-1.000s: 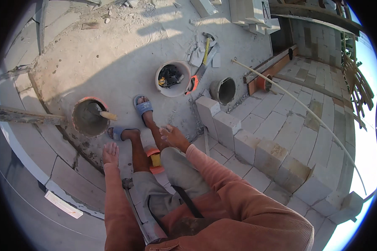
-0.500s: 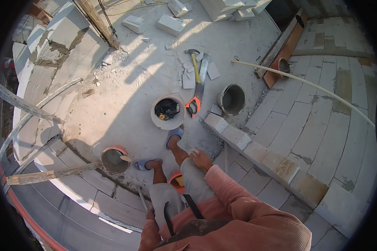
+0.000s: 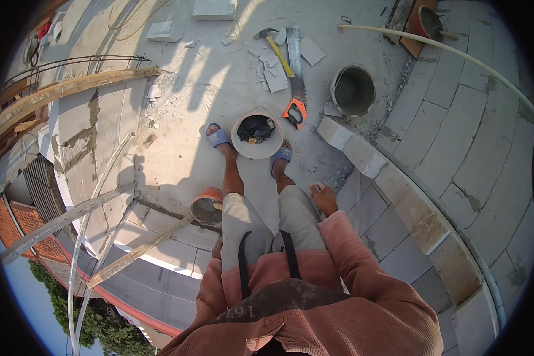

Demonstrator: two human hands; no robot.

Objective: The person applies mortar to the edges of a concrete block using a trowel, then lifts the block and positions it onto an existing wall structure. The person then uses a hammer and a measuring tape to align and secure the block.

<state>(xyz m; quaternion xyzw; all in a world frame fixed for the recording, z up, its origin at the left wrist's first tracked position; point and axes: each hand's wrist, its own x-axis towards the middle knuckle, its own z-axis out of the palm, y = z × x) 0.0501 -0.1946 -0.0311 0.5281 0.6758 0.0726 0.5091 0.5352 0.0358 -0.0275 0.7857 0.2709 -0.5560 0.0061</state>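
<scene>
My right hand (image 3: 324, 199) hangs beside my right thigh, fingers curled and nothing visible in them. Only a sliver of my left hand (image 3: 217, 249) shows beside my left leg; its fingers are hidden. Between my sandalled feet stands a pale round bucket (image 3: 256, 152) with black material and a bit of yellow inside. An orange-handled handsaw (image 3: 295, 71) lies flat on the floor beyond it, with a yellow-handled claw hammer (image 3: 280, 54) alongside its blade. Nearest to my left hand is an orange bucket (image 3: 206, 194) with a grey inside and a wooden handle sticking out.
A dark grey bucket (image 3: 353, 90) stands right of the saw. Pale blocks (image 3: 391, 193) form a low row along my right side. Wooden poles (image 3: 139, 252) slant across the left, by a block wall. Another orange bucket (image 3: 426, 24) stands at the far right.
My view has turned, and my legs now straddle the pale bucket. My right hand has left my knee and hangs beside my thigh. The bar near my left hand no longer shows.
</scene>
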